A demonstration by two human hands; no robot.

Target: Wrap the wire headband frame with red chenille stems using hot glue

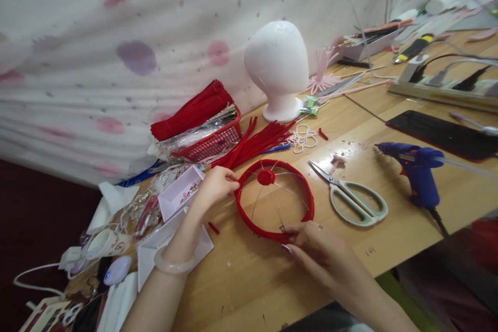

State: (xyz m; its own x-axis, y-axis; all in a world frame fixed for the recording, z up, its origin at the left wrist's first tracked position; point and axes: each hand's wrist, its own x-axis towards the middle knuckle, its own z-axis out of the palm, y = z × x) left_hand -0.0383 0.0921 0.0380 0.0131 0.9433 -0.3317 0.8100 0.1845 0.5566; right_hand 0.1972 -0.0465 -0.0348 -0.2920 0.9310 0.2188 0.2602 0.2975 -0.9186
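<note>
A round frame (312,194) wrapped in red fuzzy material rests on the wooden table, thin wires running from its ring to a small red disc (266,177). At the ring's left side, my left hand (220,184) pinches the red band between thumb and fingers. My right hand (317,246) grips the near edge of the same ring, thumb below and fingers above. Just right of the ring lie scissors (360,205) with pale green handles. Loose red fuzzy stems (257,142) lie behind the ring, and a short red piece (213,227) sits left of it.
A white foam head (277,67) stands at the back beside a red basket (210,140) of red stems. To the right are a blue glue gun (418,166), a black phone (443,132) and a power strip (447,85). White trays (181,192) stand at left.
</note>
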